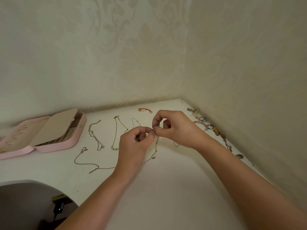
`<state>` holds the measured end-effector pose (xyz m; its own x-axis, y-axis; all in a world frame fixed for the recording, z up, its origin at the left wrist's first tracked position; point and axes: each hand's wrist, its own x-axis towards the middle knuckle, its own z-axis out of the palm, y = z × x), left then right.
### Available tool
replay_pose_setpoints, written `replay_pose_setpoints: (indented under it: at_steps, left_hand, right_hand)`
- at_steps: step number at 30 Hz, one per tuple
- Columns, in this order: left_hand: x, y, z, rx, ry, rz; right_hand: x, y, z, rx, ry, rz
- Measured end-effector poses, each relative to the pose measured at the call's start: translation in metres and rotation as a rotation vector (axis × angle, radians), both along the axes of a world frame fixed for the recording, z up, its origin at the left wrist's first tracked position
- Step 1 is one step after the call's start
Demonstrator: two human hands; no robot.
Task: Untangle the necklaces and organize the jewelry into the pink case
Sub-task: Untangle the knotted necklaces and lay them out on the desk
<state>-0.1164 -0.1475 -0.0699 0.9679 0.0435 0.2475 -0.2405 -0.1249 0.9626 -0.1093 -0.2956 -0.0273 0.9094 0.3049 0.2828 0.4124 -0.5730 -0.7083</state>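
Two forearms stretched over the white worktop (pixel 166 188), both hands pinching one thin chain.
The left hand (pixel 132 145) and right hand (pixel 176 128) met fingertip to fingertip, fingers curled and holding the chain (pixel 156 146), whose tail trailed onto the worktop. Other necklaces (pixel 95 138) lay spread to the left. The pink case (pixel 54 147) sat open at far left, and rings and bracelets (pixel 206 123) lined the right wall.
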Motion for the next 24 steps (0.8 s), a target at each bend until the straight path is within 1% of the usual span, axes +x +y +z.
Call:
replay_pose_setpoints:
  at_steps: [4, 7, 13, 17, 19, 20, 21, 22, 24]
  left_hand:
    - [-0.001, -0.001, -0.001, 0.041, -0.025, -0.054]
    - [-0.002, 0.001, 0.002, 0.004, -0.020, -0.128]
    - [0.003, 0.005, 0.003, -0.045, 0.049, -0.219]
    - [0.001, 0.005, 0.004, -0.173, 0.101, -0.234]
    - [0.001, 0.005, 0.005, -0.259, 0.147, -0.241]
    - [0.002, 0.005, 0.006, -0.312, 0.173, -0.251]
    - [0.003, 0.006, 0.006, -0.364, 0.204, -0.262]
    - [0.003, 0.006, 0.007, -0.402, 0.234, -0.268]
    - [0.003, 0.006, 0.008, -0.427, 0.274, -0.260]
  right_hand:
    - [0.003, -0.001, -0.002, 0.005, -0.079, -0.069]
    - [0.003, -0.003, -0.002, 0.034, -0.129, -0.082]
    - [0.002, 0.003, -0.004, 0.091, -0.155, -0.108]
    - [0.005, 0.003, -0.007, 0.033, -0.191, -0.145]
    - [0.009, -0.001, -0.010, -0.067, -0.150, -0.134]
    - [0.011, -0.002, -0.010, -0.108, -0.100, -0.130]
    - [0.012, -0.005, -0.010, -0.105, -0.030, -0.122]
    - [0.013, -0.006, -0.008, -0.046, 0.053, -0.098]
    - [0.013, -0.010, -0.002, 0.161, 0.220, -0.021]
